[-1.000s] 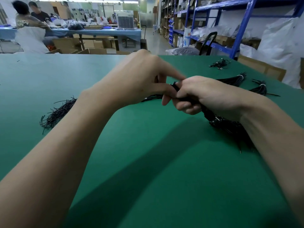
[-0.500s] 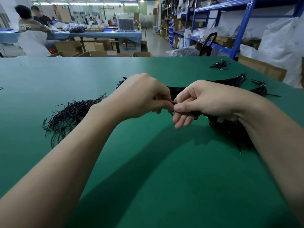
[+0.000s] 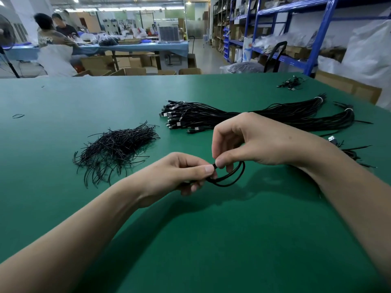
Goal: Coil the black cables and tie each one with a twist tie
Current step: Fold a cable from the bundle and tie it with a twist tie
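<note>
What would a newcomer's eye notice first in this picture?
At the centre, the left hand and right hand pinch a black cable coiled into a small loop above the green table. Behind lie a heap of twist ties, left, and a large cable bundle, right.

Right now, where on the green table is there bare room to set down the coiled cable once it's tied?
Bare table between the forearms, near edge; also far left, beyond the twist tie pile, apart from a small loop. Crowded: cable bundle behind the right hand, loose cables by that wrist.
</note>
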A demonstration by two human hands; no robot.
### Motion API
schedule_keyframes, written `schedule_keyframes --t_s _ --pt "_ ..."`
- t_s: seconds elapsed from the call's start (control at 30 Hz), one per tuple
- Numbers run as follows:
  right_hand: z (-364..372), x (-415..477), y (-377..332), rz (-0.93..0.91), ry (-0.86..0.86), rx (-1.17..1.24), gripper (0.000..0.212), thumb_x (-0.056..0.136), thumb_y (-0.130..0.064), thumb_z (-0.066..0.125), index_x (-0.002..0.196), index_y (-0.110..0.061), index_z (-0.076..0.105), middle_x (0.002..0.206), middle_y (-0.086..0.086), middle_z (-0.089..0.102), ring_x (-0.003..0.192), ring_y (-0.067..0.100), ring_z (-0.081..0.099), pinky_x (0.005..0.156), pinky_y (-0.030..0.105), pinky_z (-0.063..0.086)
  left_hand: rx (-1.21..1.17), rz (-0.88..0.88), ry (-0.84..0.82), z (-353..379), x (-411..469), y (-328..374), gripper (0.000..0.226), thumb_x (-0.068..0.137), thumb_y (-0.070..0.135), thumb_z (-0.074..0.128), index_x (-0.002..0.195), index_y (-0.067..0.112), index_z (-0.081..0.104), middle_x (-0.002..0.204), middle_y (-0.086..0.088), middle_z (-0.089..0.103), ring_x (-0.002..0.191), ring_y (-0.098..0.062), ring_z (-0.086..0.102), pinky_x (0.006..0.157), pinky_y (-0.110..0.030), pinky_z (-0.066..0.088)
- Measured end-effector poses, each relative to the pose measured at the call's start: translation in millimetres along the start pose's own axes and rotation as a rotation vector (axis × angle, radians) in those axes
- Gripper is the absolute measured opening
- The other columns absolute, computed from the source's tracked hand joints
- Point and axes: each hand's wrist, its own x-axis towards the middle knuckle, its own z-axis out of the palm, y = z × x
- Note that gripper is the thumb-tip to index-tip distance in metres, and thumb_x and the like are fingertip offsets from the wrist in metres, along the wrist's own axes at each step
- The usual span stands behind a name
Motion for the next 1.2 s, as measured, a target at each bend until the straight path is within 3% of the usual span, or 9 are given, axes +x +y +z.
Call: schedule_keyframes --t_s 0.13,0.23,0.33,0.47,0.57,0.73,0.87,0.93,1.2 --pt "8 -2 -6 0.011 0.06 -0.112 0.018 0.079 -0.02 0.086 0.09 -0.022 0.071 0.081 -0.006 0.076 0.08 0.007 0.073 0.078 0.023 0.055 0.006 0.015 0.086 6 -9 -5 0.018 0.089 0.037 0.069 0.081 0.022 0.077 0.064 0.002 0.055 0.058 -0.008 0.049 0.053 -0.018 0.037" --pt "21 -5 -3 -0.046 0.551 -0.412 0.027 0.08 -0.034 0.083 0.102 -0.024 0.071 0.104 -0.011 0.07 0.104 0.004 0.062 0.095 0.026 0.046 -0.026 0.084 0.322 11 -9 -12 0.022 0.083 0.042 0.072 0.08 0.022 0.079 0.065 0.001 0.06 0.061 -0.009 0.053 0.052 -0.02 0.037" --pt "40 -14 -2 0.133 0.933 -0.135 0.034 0.086 -0.052 0.072 0.107 -0.026 0.063 0.105 -0.011 0.064 0.102 0.003 0.059 0.09 0.025 0.048 -0.063 0.166 0.499 19 -9 -17 0.028 0.078 0.046 0.071 0.085 0.02 0.08 0.067 -0.001 0.065 0.067 -0.011 0.058 0.053 -0.02 0.04" --pt "75 -13 0 0.492 0.443 0.55 0.096 0.065 -0.08 0.061 0.135 -0.015 0.055 0.118 -0.009 0.069 0.109 0.003 0.063 0.105 0.042 0.05 -0.029 0.262 0.534 34 -9 -17 0.024 0.081 0.045 0.07 0.088 0.025 0.082 0.066 0.001 0.069 0.066 -0.01 0.06 0.053 -0.02 0.04" --pt "95 -10 -1 0.393 0.333 0.937 0.097 0.071 -0.071 0.067 0.13 0.006 0.055 0.115 0.016 0.071 0.105 0.019 0.063 0.108 0.05 0.045 -0.067 0.323 0.484 41 -9 -17 0.025 0.085 0.031 0.07 0.096 0.011 0.081 0.069 0.008 0.073 0.062 0.002 0.062 0.056 -0.009 0.043" --pt "102 -12 0 0.362 0.507 0.862 0.061 0.073 -0.061 0.07 0.106 -0.009 0.07 0.107 0.025 0.072 0.087 0.023 0.068 0.085 0.04 0.058 -0.042 0.262 0.435 45 -11 -19 0.028 0.081 0.04 0.069 0.092 0.017 0.082 0.068 0.007 0.073 0.056 0.004 0.058 0.057 -0.008 0.042" --pt "107 -17 7 0.339 0.534 0.736 0.035 0.093 -0.048 0.062 0.089 -0.014 0.069 0.081 0.003 0.074 0.079 0.013 0.07 0.075 0.029 0.054 0.073 0.174 0.402 42 -9 -28 0.015 0.088 0.038 0.074 0.093 0.028 0.082 0.091 0.006 0.079 0.094 -0.003 0.071 0.084 -0.026 0.054" --pt "111 -16 8 0.316 0.554 0.668 0.03 0.101 -0.038 0.055 0.085 -0.016 0.068 0.078 -0.003 0.073 0.078 0.01 0.07 0.072 0.021 0.052 0.111 0.192 0.412 43 -10 -30 0.008 0.09 0.029 0.076 0.093 0.029 0.083 0.099 0.013 0.078 0.111 0.003 0.066 0.094 -0.019 0.051" --pt "107 -15 7 0.255 0.659 0.623 0.035 0.108 -0.028 0.044 0.081 -0.015 0.063 0.085 0.002 0.077 0.083 0.014 0.074 0.076 0.026 0.057 0.43 0.402 0.612 55 -12 -24 0.013 0.089 0.021 0.077 0.098 0.029 0.082 0.098 0.021 0.076 0.077 0.01 0.069 0.066 -0.007 0.045"
